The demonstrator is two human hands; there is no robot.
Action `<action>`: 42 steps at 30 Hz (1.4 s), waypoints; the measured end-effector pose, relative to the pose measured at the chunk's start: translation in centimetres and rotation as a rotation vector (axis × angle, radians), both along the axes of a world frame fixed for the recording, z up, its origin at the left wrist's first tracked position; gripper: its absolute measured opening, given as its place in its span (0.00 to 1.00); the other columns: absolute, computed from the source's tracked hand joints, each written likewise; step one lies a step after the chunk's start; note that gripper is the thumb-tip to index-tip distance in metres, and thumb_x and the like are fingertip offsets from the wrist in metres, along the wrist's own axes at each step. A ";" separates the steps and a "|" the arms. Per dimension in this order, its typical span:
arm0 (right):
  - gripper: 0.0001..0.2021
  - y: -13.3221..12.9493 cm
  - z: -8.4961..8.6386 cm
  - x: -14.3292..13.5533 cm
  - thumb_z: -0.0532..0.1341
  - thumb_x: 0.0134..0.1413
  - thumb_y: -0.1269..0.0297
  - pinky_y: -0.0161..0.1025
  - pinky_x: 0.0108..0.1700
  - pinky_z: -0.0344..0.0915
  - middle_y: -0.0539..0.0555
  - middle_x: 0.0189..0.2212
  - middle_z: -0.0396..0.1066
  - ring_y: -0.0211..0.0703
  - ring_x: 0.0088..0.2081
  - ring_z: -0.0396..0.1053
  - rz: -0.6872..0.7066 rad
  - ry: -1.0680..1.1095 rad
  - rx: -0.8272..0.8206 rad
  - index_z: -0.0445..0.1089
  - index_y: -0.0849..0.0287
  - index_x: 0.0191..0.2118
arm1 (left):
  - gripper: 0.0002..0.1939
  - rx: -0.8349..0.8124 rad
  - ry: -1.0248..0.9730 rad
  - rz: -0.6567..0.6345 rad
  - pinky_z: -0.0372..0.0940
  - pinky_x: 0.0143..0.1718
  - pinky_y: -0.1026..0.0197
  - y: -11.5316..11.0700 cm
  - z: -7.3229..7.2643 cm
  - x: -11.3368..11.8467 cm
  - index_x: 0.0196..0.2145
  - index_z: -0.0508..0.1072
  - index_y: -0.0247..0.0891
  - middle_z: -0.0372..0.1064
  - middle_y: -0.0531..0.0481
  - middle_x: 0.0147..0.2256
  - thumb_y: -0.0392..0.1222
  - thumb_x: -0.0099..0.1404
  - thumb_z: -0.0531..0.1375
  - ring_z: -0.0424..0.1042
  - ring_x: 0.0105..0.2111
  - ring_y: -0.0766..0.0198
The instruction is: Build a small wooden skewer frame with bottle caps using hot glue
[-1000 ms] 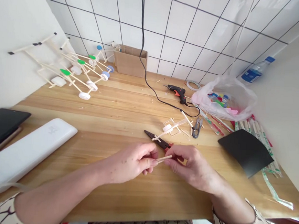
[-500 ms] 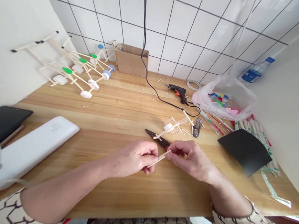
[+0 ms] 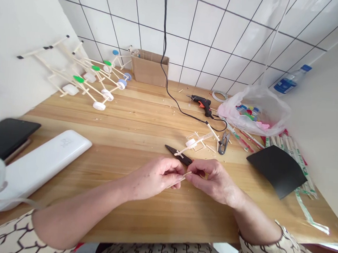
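Between my hands is a short, thin wooden stick point(image 3: 176, 183), possibly two lying side by side. My left hand point(image 3: 165, 177) pinches it along its length with thumb and forefinger. My right hand point(image 3: 211, 179) is closed on its upper right end, close against the left fingertips. Just beyond the fingers lie long-nose pliers point(image 3: 171, 149), their handles mostly hidden by my right hand. A small stick frame point(image 3: 200, 140) with a white bottle-cap wheel rests partly over the pliers. Grey thread snips point(image 3: 224, 142) lie to its right.
Several stick cars with cap wheels point(image 3: 99, 106) stand at the back left near a cardboard box point(image 3: 150, 68). A glue gun point(image 3: 201, 103), a bag of caps point(image 3: 253, 125) and a black sheet point(image 3: 276, 170) are on the right. A white power bank point(image 3: 52, 160) lies left.
My left hand has slid up the stick to the right, so its fingertips now nearly meet those of my right hand. Less of the stick shows between them.
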State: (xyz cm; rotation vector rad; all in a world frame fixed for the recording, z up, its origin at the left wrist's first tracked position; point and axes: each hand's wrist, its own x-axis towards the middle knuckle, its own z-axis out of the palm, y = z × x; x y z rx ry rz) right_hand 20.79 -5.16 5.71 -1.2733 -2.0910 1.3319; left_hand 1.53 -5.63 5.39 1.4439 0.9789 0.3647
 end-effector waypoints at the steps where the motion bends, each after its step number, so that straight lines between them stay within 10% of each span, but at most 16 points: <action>1: 0.09 0.0 0.0 0.0 0.58 0.53 0.64 0.30 0.23 0.51 0.46 0.19 0.59 0.31 0.22 0.52 0.004 0.007 -0.001 0.70 0.61 0.26 | 0.07 -0.003 0.001 -0.008 0.63 0.33 0.64 0.0 0.0 -0.1 0.30 0.68 0.37 0.69 0.53 0.28 0.40 0.62 0.53 0.68 0.30 0.67; 24: 0.11 -0.1 -1.3 0.0 0.58 0.57 0.62 0.29 0.25 0.52 0.46 0.20 0.59 0.30 0.23 0.54 0.030 0.026 0.168 0.70 0.62 0.27 | 0.05 0.195 0.016 0.103 0.60 0.31 0.66 -0.4 -1.3 0.2 0.28 0.71 0.36 0.68 0.54 0.27 0.38 0.60 0.56 0.65 0.30 0.67; 42: 0.22 0.8 -1.1 0.0 0.49 0.62 0.51 0.32 0.28 0.56 0.48 0.21 0.60 0.33 0.24 0.57 0.035 0.127 0.151 0.65 0.62 0.26 | 0.09 -0.047 0.007 0.205 0.58 0.29 0.65 -0.5 -0.3 0.2 0.24 0.68 0.35 0.68 0.53 0.23 0.42 0.58 0.56 0.65 0.25 0.68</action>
